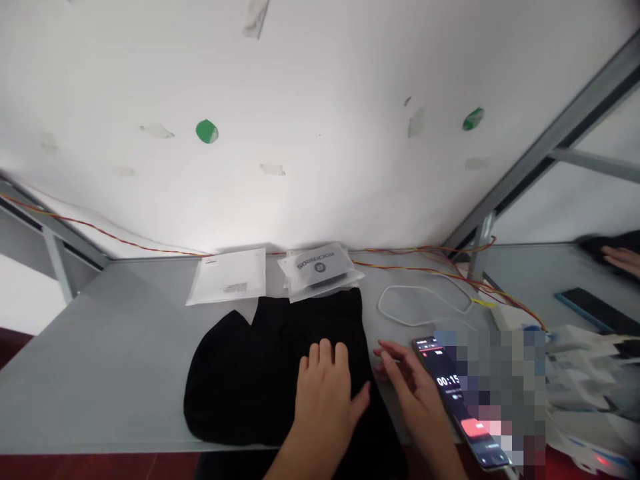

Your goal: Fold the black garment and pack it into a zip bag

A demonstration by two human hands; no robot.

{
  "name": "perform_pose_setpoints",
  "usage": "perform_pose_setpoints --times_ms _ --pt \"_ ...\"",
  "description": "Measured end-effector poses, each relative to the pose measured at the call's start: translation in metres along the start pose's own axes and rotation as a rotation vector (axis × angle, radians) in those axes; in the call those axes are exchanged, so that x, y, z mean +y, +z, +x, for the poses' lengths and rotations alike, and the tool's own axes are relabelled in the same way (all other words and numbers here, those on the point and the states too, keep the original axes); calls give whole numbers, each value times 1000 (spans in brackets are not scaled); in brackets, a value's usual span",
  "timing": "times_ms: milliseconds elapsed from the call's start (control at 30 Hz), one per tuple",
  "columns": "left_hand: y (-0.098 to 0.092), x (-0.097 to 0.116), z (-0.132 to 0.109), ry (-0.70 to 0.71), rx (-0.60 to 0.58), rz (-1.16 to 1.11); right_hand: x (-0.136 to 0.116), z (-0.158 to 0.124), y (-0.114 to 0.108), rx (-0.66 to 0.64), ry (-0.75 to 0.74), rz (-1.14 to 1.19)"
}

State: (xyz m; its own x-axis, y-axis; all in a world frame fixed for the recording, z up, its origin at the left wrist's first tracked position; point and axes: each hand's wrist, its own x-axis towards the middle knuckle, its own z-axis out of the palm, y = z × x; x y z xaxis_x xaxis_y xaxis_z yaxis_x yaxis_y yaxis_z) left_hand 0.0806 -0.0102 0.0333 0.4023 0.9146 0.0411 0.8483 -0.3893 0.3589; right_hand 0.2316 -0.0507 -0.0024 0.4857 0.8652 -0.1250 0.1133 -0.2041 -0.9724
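A black piece of fabric with a rounded, hood-like left end [225, 380] lies spread on the grey table, its lower part hanging over the front edge. My left hand [325, 393] rests palm down on the fabric, fingers stretched out and thumb apart. Just off the fabric's right edge is my right hand [407, 383], turned sideways with its fingers apart and slightly curved; nothing shows in it. Behind the fabric lie a white packet [230, 277] with small printed labels and a translucent ROCKBROS bag [320, 270] with something dark inside.
Right of my right hand lies a lit phone [445, 380] showing a timer. A white cable loop [425, 303] and red-yellow wires [410, 268] run along the back. At far right, another person's hand [623, 259] touches black cloth near a dark, blue-edged flat object [600, 310].
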Motion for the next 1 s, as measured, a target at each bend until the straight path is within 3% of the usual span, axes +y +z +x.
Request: perform_pose_setpoints --times_ms 167,267,333,400,467,533,600,700,800,867,1000 --pt "-26 -31 -13 -18 90 -212 2 -12 8 -148 -28 -40" --pt "-47 -71 -34 -148 164 -294 1 -15 18 -193 -37 -134" --pt "-58 -102 -51 -267 145 -260 0 -14 24 -196 -30 -205" --pt "-65 -131 -68 -385 117 -226 0 -11 28 -172 -19 -246" --pt "-67 -152 -81 -466 175 -230 1 -6 32 -156 -16 -267" --pt "-63 -159 -86 -440 308 -233 3 1 37 -157 -29 -289" --pt "-54 -152 -82 -312 390 -192 6 7 42 -163 -53 -320" --pt "-38 -130 -64 -145 360 -95 6 17 51 -188 -86 -360" --pt "-35 -118 -50 -87 295 -119 0 26 60 -256 -88 -339" --pt "-39 -125 -50 -114 293 -211 -6 31 61 -306 -94 -310" --pt "-44 -163 -74 -350 458 -334 -12 41 43 -291 -154 -314"
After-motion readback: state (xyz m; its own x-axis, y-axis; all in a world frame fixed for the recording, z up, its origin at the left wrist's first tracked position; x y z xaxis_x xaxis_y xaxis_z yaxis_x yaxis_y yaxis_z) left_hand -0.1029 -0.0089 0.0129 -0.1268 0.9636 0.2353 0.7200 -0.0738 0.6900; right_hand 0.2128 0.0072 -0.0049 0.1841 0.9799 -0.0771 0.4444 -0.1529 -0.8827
